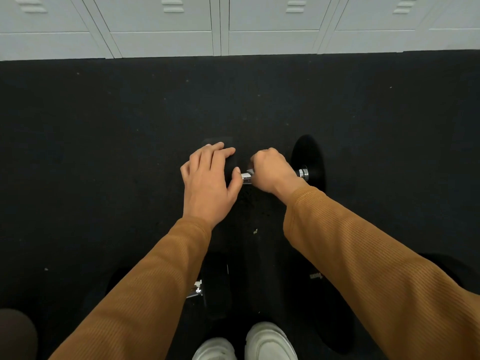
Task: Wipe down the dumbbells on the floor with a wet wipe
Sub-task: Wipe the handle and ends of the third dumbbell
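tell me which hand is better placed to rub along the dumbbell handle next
Right: the right hand curls round the chrome handle; the left hand rests on the black end weight.

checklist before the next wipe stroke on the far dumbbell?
1. Left hand rests on left head of far dumbbell: ok.
2. Right hand grip round chrome handle: ok.
3. Wet wipe inside that grip: cannot tell, hidden.
4. Right head free of both hands: ok.
5. Near dumbbell, by the shoes, steadied: not ok, no hand on it.
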`<move>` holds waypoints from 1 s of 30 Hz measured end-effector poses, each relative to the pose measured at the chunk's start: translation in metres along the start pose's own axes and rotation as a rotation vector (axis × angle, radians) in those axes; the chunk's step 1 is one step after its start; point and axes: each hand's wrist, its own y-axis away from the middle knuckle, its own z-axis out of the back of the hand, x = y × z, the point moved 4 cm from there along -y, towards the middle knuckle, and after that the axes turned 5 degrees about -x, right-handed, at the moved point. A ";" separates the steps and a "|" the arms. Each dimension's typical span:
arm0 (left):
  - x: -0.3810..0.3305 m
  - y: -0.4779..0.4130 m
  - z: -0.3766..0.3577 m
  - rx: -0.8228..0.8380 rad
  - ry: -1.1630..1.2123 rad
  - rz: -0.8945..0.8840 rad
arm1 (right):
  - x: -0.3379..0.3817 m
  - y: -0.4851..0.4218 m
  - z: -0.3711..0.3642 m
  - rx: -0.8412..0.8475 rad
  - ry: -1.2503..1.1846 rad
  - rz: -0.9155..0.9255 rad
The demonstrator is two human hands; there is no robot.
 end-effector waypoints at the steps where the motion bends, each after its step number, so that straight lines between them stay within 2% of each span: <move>1: 0.000 0.000 0.000 -0.001 0.003 0.002 | 0.001 0.000 -0.001 -0.003 -0.006 0.012; 5: -0.001 0.002 0.000 -0.021 -0.004 0.000 | 0.005 0.001 -0.004 0.019 -0.022 0.071; 10: 0.001 0.002 -0.001 -0.008 -0.025 -0.013 | -0.001 0.002 0.000 -0.003 -0.027 0.035; 15: 0.001 0.003 -0.001 0.007 -0.016 0.003 | 0.005 0.008 -0.001 -0.014 -0.017 0.149; 20: 0.002 0.004 -0.001 0.014 -0.010 -0.013 | -0.004 0.018 -0.002 -0.121 -0.023 0.102; 25: 0.000 0.006 -0.001 0.015 -0.003 0.008 | 0.004 0.032 -0.002 -0.185 -0.033 0.218; 30: 0.001 0.006 -0.001 0.026 0.001 0.003 | -0.006 0.036 0.002 -0.213 -0.069 0.126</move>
